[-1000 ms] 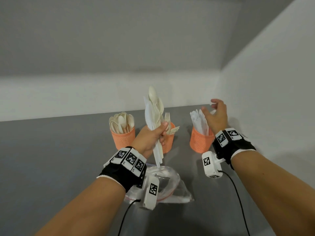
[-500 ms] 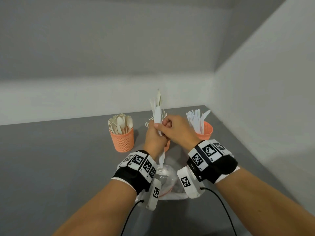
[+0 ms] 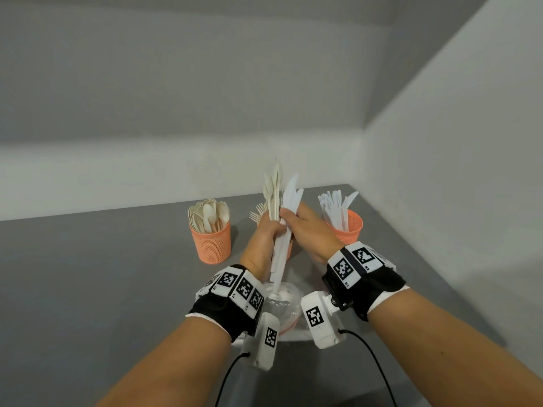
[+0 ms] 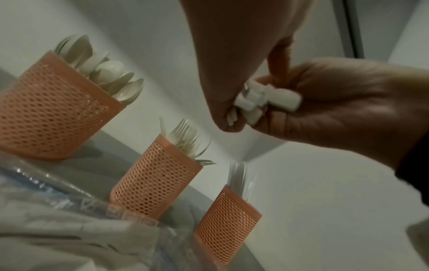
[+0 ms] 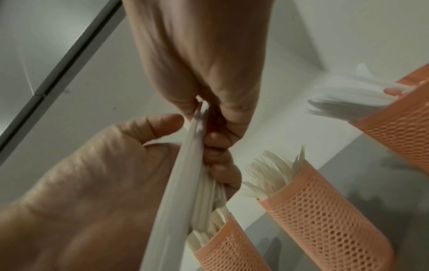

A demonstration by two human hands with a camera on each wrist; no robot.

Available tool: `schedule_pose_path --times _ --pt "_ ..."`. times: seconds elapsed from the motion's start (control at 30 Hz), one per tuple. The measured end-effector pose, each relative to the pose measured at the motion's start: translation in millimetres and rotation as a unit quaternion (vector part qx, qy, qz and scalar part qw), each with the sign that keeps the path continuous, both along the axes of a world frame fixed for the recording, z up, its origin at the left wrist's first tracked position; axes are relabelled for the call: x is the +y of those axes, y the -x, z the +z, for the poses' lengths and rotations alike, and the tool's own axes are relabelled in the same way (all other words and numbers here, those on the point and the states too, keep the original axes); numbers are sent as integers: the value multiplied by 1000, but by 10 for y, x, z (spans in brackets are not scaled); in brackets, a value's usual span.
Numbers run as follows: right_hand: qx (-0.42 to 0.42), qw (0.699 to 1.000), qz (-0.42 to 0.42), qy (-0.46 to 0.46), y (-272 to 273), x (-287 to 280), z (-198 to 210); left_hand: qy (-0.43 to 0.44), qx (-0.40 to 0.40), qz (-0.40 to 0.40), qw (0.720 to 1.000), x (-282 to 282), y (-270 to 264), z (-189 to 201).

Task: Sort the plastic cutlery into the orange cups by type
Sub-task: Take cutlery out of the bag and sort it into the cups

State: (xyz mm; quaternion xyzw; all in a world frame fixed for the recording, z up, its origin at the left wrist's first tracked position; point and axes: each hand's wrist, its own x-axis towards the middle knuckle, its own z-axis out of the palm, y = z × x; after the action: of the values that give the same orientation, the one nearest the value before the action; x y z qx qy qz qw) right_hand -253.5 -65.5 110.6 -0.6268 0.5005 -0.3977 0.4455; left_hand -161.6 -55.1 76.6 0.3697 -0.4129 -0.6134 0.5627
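My left hand (image 3: 269, 233) grips an upright bundle of mixed cutlery (image 3: 276, 189), cream spoons and white knives. My right hand (image 3: 291, 214) pinches one white knife (image 3: 291, 192) in that bundle; from the right wrist the knife (image 5: 178, 183) runs between thumb and fingers. Behind the hands stand three orange mesh cups: a spoons cup (image 3: 210, 243) on the left, a forks cup (image 4: 155, 176) in the middle and mostly hidden in the head view, and a knives cup (image 3: 349, 227) on the right. The handle ends (image 4: 257, 102) stick out below both hands.
A clear plastic bag (image 3: 283, 301) lies on the grey table (image 3: 102, 274) under my wrists. White walls (image 3: 440, 186) close the corner behind and to the right of the cups. Cables hang from both wrist cameras.
My right hand left the knives cup, came over to the bundle and now pinches a white knife in it. The left hand drew the bundle slightly nearer and turned it.
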Motion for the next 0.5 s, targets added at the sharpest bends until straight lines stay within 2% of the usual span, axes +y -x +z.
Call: schedule_pose_path --times 0.17,0.43,0.5 --pt "-48 997 45 -35 12 46 3 3 -59 41 997 -16 -55 -24" --pt "-133 986 55 -79 159 43 87 -33 6 -12 999 -100 -133 -17" --pt "-148 986 47 -66 265 -2 160 -36 18 -27 999 -139 -147 -13"
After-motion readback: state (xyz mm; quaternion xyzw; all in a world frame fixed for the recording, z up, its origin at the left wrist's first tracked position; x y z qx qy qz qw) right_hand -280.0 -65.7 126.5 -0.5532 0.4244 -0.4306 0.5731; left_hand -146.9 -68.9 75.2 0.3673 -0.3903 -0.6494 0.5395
